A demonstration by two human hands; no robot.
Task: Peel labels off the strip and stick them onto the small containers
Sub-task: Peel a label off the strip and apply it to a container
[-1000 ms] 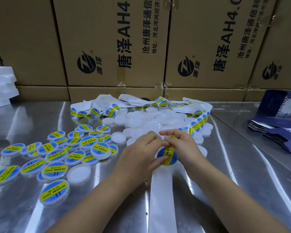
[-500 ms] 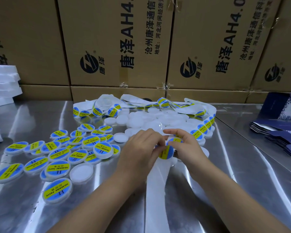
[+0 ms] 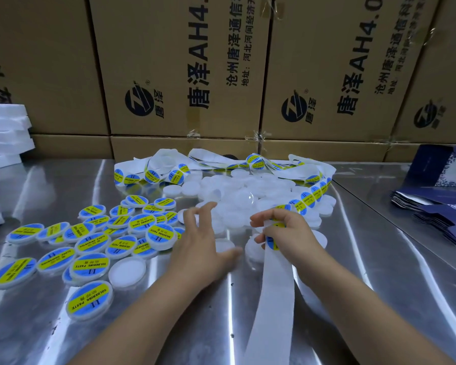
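Nearest me, the emptied white backing of the label strip [image 3: 271,306] runs up the steel table [image 3: 379,272] to my right hand [image 3: 290,233]. The right-hand fingers are curled round the strip and pinch it at a blue-and-yellow label [image 3: 271,242]. My left hand [image 3: 203,251] is released: fingers spread, grasping nothing, beside a plain white container [image 3: 223,245]. I cannot tell whether it makes contact, owing to blur. To the left lie the labelled containers [image 3: 90,246], clustered and overlapping. Beyond both hands is the pile of unlabelled containers [image 3: 242,198]. The loaded part of the strip curls round that pile. Cardboard boxes [image 3: 182,75] stand behind; blue folded cartons [image 3: 445,214] lie far right.
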